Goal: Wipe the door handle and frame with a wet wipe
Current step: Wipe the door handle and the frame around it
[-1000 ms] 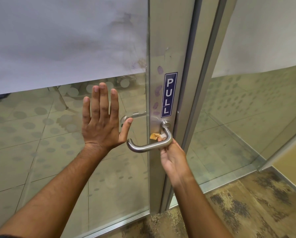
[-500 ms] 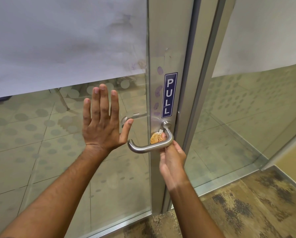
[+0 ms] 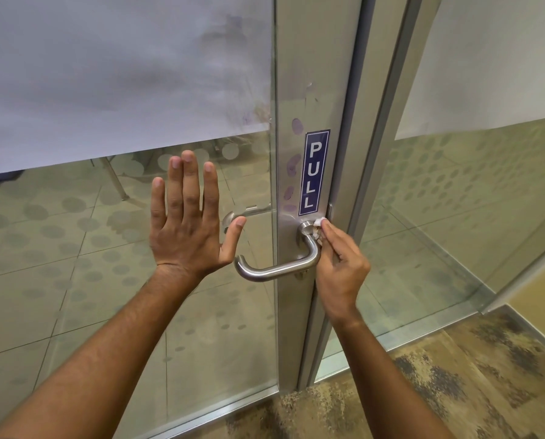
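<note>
Right grip (image 3: 337, 264): fingers curled, pinching a small wadded wipe (image 3: 319, 222) against the top of the handle (image 3: 277, 270), where its neck meets the round base on the frame (image 3: 315, 90). Left grip (image 3: 187, 217): spread flat, fingers straight and up, at the glass (image 3: 113, 90) just left of the handle's free end; contact with the pane likely, not certain.

Step in hand, by judgement: rubbing the handle's base and bend. To do well: keep the wad pressed firm around the neck, turn it to reach the back side, then slide down the bend and along the bar to the free end. Refold to a clean face before going on to the frame, where purplish smudges (image 3: 293, 163) sit left of the PULL sticker (image 3: 315, 172). Work around the sticker's edges gently, lest a corner lift. Brace with the left so the door stays put.

Hard to make out: most of the wipe, buried under fingertips; only a white tip and a soiled fold visible. Wetness not tellable. Handle's rear face hidden. Second handle (image 3: 233, 217) behind the glass partly covered by the left thumb.
</note>
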Available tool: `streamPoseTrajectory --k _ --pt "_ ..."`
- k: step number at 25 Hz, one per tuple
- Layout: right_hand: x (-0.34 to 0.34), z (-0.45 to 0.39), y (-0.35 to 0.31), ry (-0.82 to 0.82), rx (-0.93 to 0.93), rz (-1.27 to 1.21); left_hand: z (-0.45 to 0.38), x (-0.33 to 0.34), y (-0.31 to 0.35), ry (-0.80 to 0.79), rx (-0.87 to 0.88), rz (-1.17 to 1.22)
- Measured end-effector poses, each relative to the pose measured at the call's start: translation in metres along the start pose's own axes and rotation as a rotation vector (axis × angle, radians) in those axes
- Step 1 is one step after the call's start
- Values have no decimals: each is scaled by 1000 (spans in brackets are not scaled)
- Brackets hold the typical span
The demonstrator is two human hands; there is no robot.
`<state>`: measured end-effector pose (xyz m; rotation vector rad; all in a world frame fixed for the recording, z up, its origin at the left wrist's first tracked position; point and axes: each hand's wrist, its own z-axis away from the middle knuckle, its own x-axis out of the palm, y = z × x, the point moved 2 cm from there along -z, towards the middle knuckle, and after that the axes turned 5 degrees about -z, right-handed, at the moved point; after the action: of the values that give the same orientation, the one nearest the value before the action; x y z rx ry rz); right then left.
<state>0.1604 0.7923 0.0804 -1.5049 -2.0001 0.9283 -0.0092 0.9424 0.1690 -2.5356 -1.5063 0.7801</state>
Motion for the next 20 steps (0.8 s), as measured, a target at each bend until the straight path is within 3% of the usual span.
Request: streamPoseTrajectory --k 3,9,13,20 --pt "9 19 2 -135 -30 154 0 0 0 4 0 1" --pt "15 39 2 -93 173 26 -1 -1 0 -7 1 8" --pt "21 68 5 -200 325 56 -1 -1 0 -11 5 14" --pt "28 79 10 -476 -82 337 -1 -1 0 -20 -4 12"
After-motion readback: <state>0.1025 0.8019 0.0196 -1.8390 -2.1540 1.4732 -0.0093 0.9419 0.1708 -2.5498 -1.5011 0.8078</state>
